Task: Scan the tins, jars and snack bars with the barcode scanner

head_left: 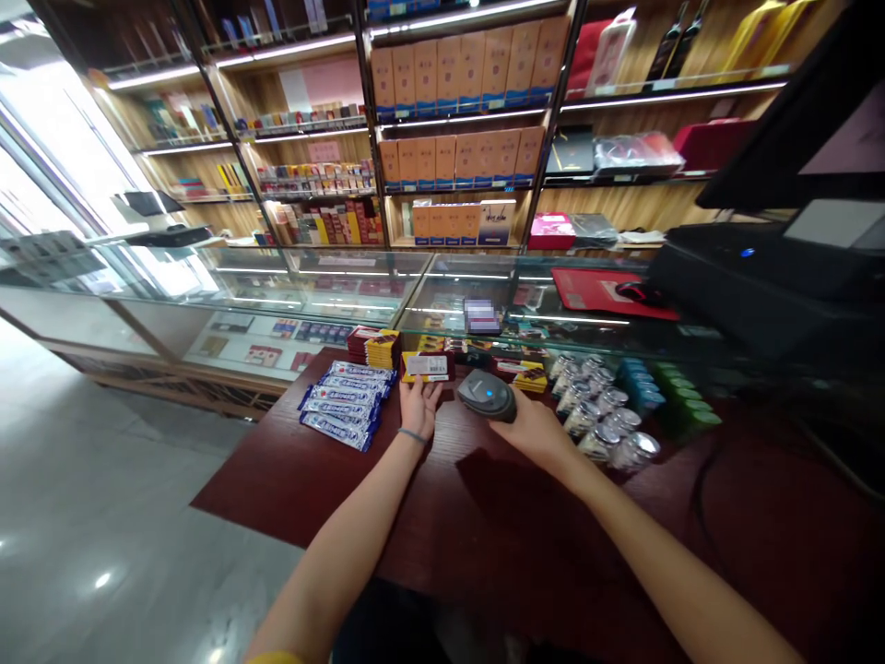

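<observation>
A small red-and-yellow box (427, 366) is held at the far side of the table (269, 470), beside a stack of similar boxes (374, 349), its label face turned toward the camera. It is pinched at its near edge by the left hand (418, 406); whether its underside is touching the table cannot be told. A dark scanner (486, 395) is gripped by the right hand (536, 429), which is closed around it just beside the box.

The box is judged to be light and fairly stiff, with smooth card that could slip if loosely held. Its corners, and whatever is packed inside, might be crushed by a hard squeeze, so it is best taken by its narrow edges (the label is then left uncovered). The scanner is presumably heavier and rigid, and is best held by its handle.

The label is too small to be read, and some of the left hand's fingers are hidden behind the box. The scanner's handle is covered by the right hand. Both forearms are cut off by the frame, and the lower right of the table is lost in shadow.
</observation>
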A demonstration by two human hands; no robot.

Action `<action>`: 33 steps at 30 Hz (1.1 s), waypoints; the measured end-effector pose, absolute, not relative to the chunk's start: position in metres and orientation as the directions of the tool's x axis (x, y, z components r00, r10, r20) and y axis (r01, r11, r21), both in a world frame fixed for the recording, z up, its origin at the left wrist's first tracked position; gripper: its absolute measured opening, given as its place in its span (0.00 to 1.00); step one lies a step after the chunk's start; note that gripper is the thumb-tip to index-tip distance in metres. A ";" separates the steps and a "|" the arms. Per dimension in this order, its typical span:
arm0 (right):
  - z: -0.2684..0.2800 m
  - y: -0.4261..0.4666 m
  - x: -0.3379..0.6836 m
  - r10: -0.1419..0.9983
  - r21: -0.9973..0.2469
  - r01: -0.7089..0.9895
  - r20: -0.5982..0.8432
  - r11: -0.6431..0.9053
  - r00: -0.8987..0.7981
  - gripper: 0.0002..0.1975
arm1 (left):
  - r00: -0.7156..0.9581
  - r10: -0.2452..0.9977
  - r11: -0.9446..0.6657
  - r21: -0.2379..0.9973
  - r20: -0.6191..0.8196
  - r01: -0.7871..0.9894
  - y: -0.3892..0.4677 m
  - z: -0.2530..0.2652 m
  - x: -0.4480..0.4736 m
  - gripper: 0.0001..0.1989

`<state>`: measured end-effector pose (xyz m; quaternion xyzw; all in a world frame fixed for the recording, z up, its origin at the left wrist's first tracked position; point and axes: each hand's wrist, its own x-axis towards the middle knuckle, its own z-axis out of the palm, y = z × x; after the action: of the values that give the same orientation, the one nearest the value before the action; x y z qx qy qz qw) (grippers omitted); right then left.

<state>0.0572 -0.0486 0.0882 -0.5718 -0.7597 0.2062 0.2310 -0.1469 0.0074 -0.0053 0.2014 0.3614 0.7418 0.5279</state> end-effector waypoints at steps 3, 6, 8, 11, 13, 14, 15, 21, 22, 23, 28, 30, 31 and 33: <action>0.090 -0.049 0.059 0.962 -0.554 0.788 0.109 0.268 -0.250 0.21 | -0.360 0.930 -0.181 0.752 -0.080 -0.634 0.007 -0.003 -0.146 0.08; 0.090 -0.048 0.059 0.966 -0.569 0.782 0.104 0.254 -0.238 0.22 | -0.360 0.928 -0.175 0.743 -0.094 -0.646 0.008 -0.003 -0.147 0.08; 0.090 -0.048 0.059 0.969 -0.583 0.775 0.108 0.244 -0.224 0.23 | -0.367 0.925 -0.176 0.739 -0.102 -0.650 0.008 -0.003 -0.147 0.09; 0.094 -0.047 0.062 0.969 -0.615 0.749 0.147 0.247 -0.198 0.27 | -0.361 0.926 -0.176 0.713 -0.115 -0.679 0.007 -0.001 -0.147 0.10; 0.100 -0.045 0.067 0.968 -0.641 0.725 0.175 0.250 -0.179 0.30 | -0.345 0.931 -0.166 0.704 -0.118 -0.690 0.006 0.000 -0.147 0.11; 0.104 -0.044 0.071 0.969 -0.653 0.716 0.180 0.247 -0.170 0.30 | -0.338 0.934 -0.161 0.705 -0.118 -0.690 0.006 0.001 -0.147 0.12; 0.108 -0.043 0.075 0.970 -0.665 0.707 0.180 0.241 -0.162 0.30 | -0.334 0.935 -0.155 0.708 -0.120 -0.689 0.005 0.002 -0.146 0.12; 0.132 -0.035 0.108 0.946 -0.720 0.636 0.320 0.278 -0.051 0.23 | -0.296 0.945 -0.094 0.747 -0.141 -0.658 0.003 0.009 -0.146 0.14; 0.134 -0.033 0.114 0.940 -0.728 0.623 0.340 0.286 -0.034 0.23 | -0.295 0.947 -0.101 0.758 -0.124 -0.645 0.003 0.011 -0.145 0.14; 0.137 -0.032 0.120 0.938 -0.738 0.611 0.347 0.285 -0.019 0.23 | -0.295 0.951 -0.118 0.769 -0.095 -0.628 0.003 0.013 -0.144 0.15; 0.147 -0.028 0.150 0.941 -0.812 0.521 0.336 0.263 0.049 0.21 | -0.275 0.952 -0.241 0.881 0.134 -0.407 0.007 0.028 -0.133 0.20; 0.151 -0.028 0.160 0.930 -0.834 0.474 0.359 0.283 0.075 0.21 | -0.280 0.929 -0.291 0.945 0.242 -0.148 0.011 0.033 -0.126 0.20; 0.154 -0.028 0.165 0.926 -0.844 0.451 0.367 0.291 0.089 0.20 | -0.272 0.912 -0.313 0.950 0.307 0.024 0.013 0.035 -0.122 0.19; 0.158 -0.030 0.173 0.924 -0.864 0.411 0.364 0.290 0.114 0.18 | -0.196 0.880 -0.341 0.862 0.433 0.376 0.017 0.039 -0.113 0.17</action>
<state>0.1735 -0.0300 0.1582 -0.5411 -0.6170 0.2498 0.5141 -0.1132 0.0167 0.0390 0.5933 0.5291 0.5641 0.2232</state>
